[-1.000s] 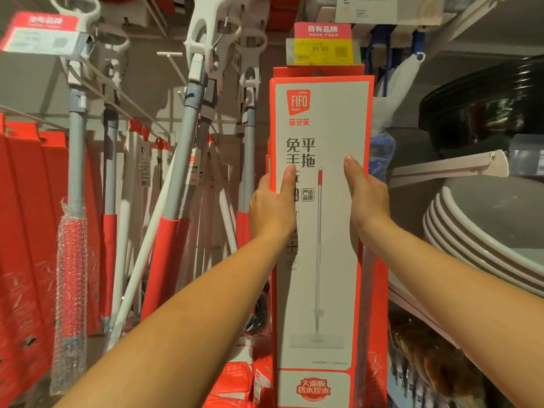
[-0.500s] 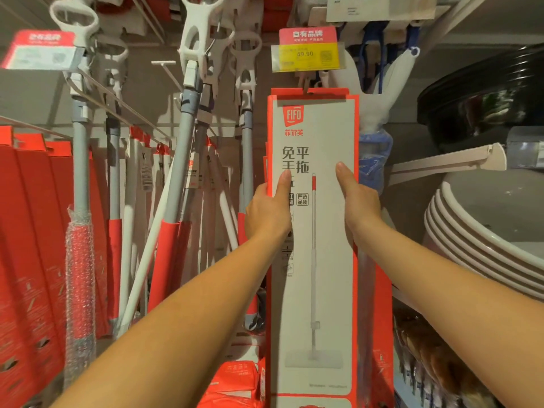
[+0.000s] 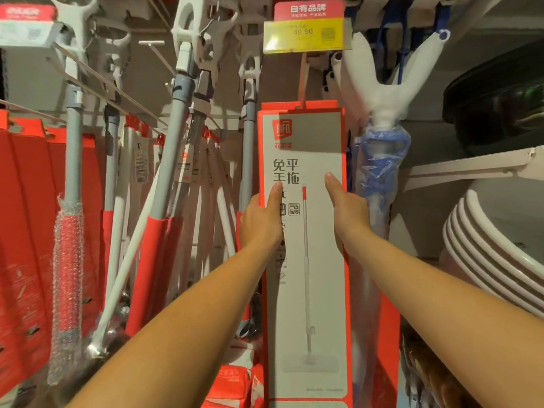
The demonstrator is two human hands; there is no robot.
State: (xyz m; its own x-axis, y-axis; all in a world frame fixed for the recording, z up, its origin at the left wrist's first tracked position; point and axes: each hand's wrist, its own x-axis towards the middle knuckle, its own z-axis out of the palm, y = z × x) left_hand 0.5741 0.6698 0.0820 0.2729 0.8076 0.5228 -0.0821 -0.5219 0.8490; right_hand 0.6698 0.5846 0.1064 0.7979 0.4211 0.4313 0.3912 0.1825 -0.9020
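Both hands: left hand (image 3: 260,222) & right hand (image 3: 348,209) grip mop box (image 3: 312,260).

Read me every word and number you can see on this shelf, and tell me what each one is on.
"自有品牌": red sign.
"49.90": yellow price tag.
"免平", "手拖", "严选品质": mop box; more characters are hidden under the left hand.
Too blurred to read: box logo, hanging tags, left shelf label.

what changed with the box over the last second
The mop box has sunk lower beneath the price tag and drawn back toward the rack, baring the red hook above it. The left hand and right hand still grip its side edges; the hanging mops stay put.
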